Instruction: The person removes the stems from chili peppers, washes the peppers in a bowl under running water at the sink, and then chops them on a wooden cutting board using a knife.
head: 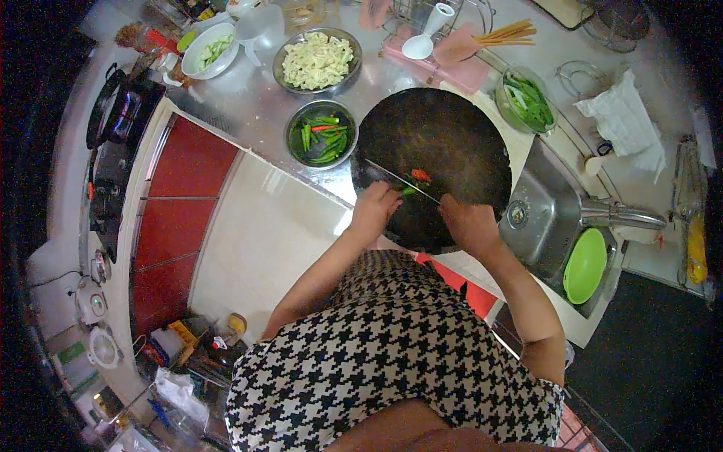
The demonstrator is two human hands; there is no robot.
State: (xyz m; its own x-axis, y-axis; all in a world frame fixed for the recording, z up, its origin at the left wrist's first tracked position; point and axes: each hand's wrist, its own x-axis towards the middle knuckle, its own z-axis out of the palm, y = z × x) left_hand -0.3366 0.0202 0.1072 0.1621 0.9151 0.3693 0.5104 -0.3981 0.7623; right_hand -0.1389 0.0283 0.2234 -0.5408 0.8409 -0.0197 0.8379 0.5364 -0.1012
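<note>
My right hand [466,221] grips the handle of a kitchen knife [402,180], whose blade slants across a round dark chopping board [435,130]. Close to the blade, the fingers of my left hand [375,210] hold green chili pieces [408,191] against the board. A small heap of chopped red chili [420,175] lies on the blade's far side. Left of the board stands a metal bowl [291,150] with whole green chilies [333,144] and a red one in it. The knife's cutting edge is hidden from this angle.
Behind the chilies sits a metal bowl of pale chopped food [316,61], beside a white bowl [195,66] of cut green vegetable. A glass bowl of leafy greens [528,101] stands near the sink [542,226], which holds a green basin [586,265]. A gas stove burner [125,113] burns at far left.
</note>
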